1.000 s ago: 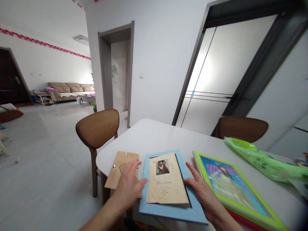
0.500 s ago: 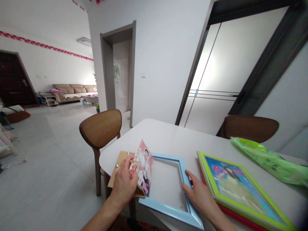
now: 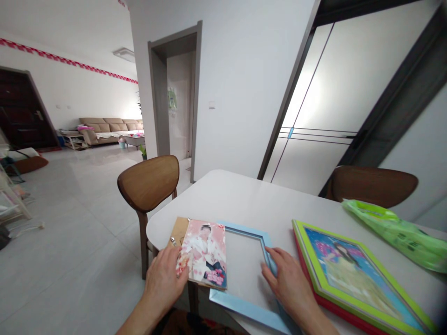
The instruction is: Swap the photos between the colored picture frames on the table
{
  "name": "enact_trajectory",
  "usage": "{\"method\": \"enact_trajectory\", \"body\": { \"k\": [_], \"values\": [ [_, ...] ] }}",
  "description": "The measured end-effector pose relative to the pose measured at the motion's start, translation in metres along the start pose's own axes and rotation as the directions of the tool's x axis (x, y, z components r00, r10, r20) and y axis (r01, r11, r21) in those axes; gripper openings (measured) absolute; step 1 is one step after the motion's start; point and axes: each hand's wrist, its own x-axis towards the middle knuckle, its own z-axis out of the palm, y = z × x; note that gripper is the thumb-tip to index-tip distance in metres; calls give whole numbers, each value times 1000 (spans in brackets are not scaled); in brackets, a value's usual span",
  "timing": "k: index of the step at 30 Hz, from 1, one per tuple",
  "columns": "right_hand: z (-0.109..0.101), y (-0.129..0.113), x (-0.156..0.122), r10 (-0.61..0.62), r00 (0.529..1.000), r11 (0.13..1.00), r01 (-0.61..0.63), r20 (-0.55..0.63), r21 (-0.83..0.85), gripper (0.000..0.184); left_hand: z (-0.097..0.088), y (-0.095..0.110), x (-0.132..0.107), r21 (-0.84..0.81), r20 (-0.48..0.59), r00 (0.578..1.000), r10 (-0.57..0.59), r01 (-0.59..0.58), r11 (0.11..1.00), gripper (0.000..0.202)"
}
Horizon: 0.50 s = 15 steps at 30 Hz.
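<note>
**Left hand** (image 3: pixel 163 283): fingers (image 3: pixel 172 259) closed on the left edge of a photo print (image 3: pixel 206 253), thumb on its face, the rest hidden behind it. The print is pink-toned and shows a figure in patterned dress. It is held face-up and nearly level, over the left rail of the blue frame and the nearer part of the backing board.

**Right hand** (image 3: pixel 288 286): fingers (image 3: pixel 276 254) loosely spread and laid flat on the right rail of the blue frame (image 3: pixel 244 228), gripping nothing. The thumb sits at the rail's inner edge.

**Blue frame**: lies flat at the near edge of the table (image 3: pixel 244 197). Its opening shows a pale surface (whether glass or bare table cannot be told).

**Backing board** (image 3: pixel 179 228): brown, with small metal clips. Lies flat just left of the blue frame and is partly covered by the print.

**Green frame** (image 3: pixel 303 239): holds a blue-and-purple picture. Lies just right of the right hand, stacked on a red frame (image 3: pixel 316 291) of which only the edge shows.

**Green plastic bag** (image 3: pixel 394 230): lies on the table's far right.

**Surroundings**: one wooden chair (image 3: pixel 149 179) stands at the table's left corner and a second chair (image 3: pixel 373 185) at the far side. A sofa (image 3: pixel 104 128) sits in the room beyond.
</note>
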Motion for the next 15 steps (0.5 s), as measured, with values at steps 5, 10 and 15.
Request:
{"method": "enact_trajectory", "body": {
  "k": [5,10,15],
  "values": [
    [21,-60,7,201,925,671,-370,322,643,60,3,25,-6,-155,48,975,219,-209,966,47],
    [23,-104,17,130,871,411,-481,473,774,47,15,44,-7,-262,82,953,291,-261,929,62],
    [-8,-116,13,66,921,230,-388,384,892,46,6,60,15,-573,-219,967,128,-234,786,43]
  ]
}}
